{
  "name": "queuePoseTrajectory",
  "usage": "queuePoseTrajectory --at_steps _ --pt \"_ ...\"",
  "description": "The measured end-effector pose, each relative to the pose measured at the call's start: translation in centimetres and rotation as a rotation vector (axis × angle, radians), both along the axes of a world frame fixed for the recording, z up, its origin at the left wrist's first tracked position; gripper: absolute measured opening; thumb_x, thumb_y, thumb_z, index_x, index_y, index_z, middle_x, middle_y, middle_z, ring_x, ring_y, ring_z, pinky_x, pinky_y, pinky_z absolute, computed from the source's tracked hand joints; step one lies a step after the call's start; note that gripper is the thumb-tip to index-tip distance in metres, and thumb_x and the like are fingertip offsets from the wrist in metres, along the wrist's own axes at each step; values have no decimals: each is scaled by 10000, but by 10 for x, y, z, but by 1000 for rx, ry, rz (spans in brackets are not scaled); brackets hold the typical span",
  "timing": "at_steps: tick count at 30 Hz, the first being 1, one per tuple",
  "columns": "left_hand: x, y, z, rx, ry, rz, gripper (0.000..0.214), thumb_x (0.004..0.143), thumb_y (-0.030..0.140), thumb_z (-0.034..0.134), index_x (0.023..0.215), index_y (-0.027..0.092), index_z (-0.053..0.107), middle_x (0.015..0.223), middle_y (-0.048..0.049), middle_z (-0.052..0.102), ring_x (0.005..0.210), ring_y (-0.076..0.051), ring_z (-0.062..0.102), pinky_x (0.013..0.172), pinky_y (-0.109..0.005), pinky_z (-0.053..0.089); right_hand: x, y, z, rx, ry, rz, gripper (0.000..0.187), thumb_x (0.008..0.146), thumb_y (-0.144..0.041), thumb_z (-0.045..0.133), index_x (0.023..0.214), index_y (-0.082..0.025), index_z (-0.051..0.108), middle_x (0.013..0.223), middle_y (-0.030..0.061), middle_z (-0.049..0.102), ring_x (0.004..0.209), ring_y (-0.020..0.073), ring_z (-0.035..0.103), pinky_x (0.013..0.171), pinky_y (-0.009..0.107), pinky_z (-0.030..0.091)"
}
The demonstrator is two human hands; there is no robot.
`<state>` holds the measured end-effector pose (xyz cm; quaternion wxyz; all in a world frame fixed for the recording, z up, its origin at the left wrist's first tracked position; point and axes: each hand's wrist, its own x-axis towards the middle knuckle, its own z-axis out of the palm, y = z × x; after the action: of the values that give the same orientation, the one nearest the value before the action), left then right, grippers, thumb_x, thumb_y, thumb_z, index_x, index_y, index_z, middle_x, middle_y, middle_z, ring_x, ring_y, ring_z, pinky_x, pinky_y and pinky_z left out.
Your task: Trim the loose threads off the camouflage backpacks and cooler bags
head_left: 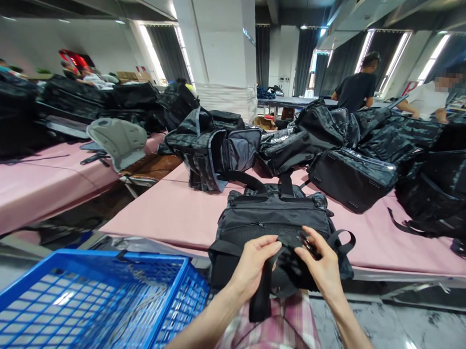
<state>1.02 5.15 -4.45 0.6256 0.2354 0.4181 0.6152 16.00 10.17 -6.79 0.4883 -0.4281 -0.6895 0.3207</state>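
Across the pink-covered table (163, 212) before us, dark bags (351, 179) lie crowded along the far side, one gaping open with its grey lining (240, 148) showing. Lower down, to our left, we have a blue plastic basket (89, 255), its mesh walls standing just beside the table. Next in size, the black bag (270, 216) we are handling lies at the table's near edge, straight in front of us and partly overhanging. Over it, our left hand (257, 260) is closed, thumb and fingertips pinching a black strap (262, 297) that hangs down below them. Our right hand (324, 259) is just beside it, thumb and fingers gripping a small dark glossy piece (310, 245); we cannot tell what that piece is, or whether it joins the strap
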Motion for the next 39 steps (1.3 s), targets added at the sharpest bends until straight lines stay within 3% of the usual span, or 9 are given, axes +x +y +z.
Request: queuePoseTrajectory --at_steps 3,8,14,23,33,36,37,39 --pt "7 2 -1 10 64 122 356 548 272 790 829 102 652 662 -13 626 520 -65 514 504 -181 391 9 -9 -6 80 -70 -85 297 791 -325 582 1061 -202 569 955 61 642 831 173 613 718 294 502" --pt "12 4 -3 8 55 119 320 544 267 788 795 108 667 672 -15 639 516 -68 516 520 -191 407 8 -16 -4 298 -121 -84 128 835 -267 532 910 -204 614 827 50 658 744 168 617 671 290 495" --pt "10 5 -7 -10 91 170 294 525 246 793 766 117 687 622 9 624 479 -41 474 505 -172 384 8 -15 -3 286 -92 -98 116 836 -254 528 855 -206 633 795 29 671 721 163 627 659 281 499" --pt "19 7 -13 5 157 201 255 517 217 783 743 126 710 705 -23 665 641 -95 553 652 -210 431 6 -22 4 502 -231 -106 135 827 -173 521 909 -181 628 813 58 674 721 164 614 664 307 475" --pt "18 10 -17 11 202 201 215 554 214 757 750 137 713 719 -26 670 657 -106 557 660 -212 430 6 -21 1 442 -203 -85 147 825 -162 533 946 -186 612 844 56 663 758 169 609 687 307 471" --pt "17 3 -16 58 300 107 116 627 212 703 728 157 715 693 -13 662 628 -103 554 628 -201 427 4 -22 3 402 -192 -36 111 836 -178 523 877 -190 625 782 44 662 707 161 603 665 299 463" --pt "13 -1 -14 102 379 -13 83 651 209 681 709 162 718 676 -13 660 612 -106 558 610 -199 426 7 -21 2 361 -173 -22 108 841 -193 519 851 -193 627 767 39 660 700 157 602 662 292 462" --pt "-3 -7 -11 237 584 -380 75 680 206 659 688 176 727 682 -26 671 623 -132 587 607 -210 441 16 -13 -1 238 -113 -50 119 848 -254 523 835 -199 628 773 31 662 706 153 605 656 275 466"
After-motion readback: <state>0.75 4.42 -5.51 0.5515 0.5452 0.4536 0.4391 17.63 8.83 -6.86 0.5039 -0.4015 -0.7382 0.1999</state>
